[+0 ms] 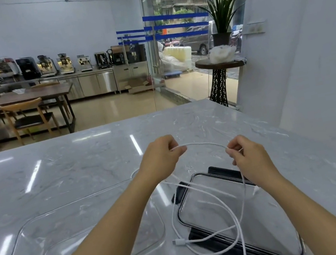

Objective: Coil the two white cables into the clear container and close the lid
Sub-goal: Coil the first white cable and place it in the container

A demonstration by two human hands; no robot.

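My left hand [161, 159] and my right hand [249, 156] are raised above the marble counter, and each pinches a white cable [204, 144] that arcs between them. From my right hand the cable hangs down and loops over the clear lid [244, 210] with black clips. Another length of white cable [206, 238] lies across that lid, its plug end at the lid's left edge. The clear container [84, 220] stands open on the left, partly under my left forearm, and looks empty.
The grey marble counter [68, 167] stretches far to the left and back. A white wall rises close on the right. Beyond the counter are a wooden table, chairs, coffee machines and a glass door.
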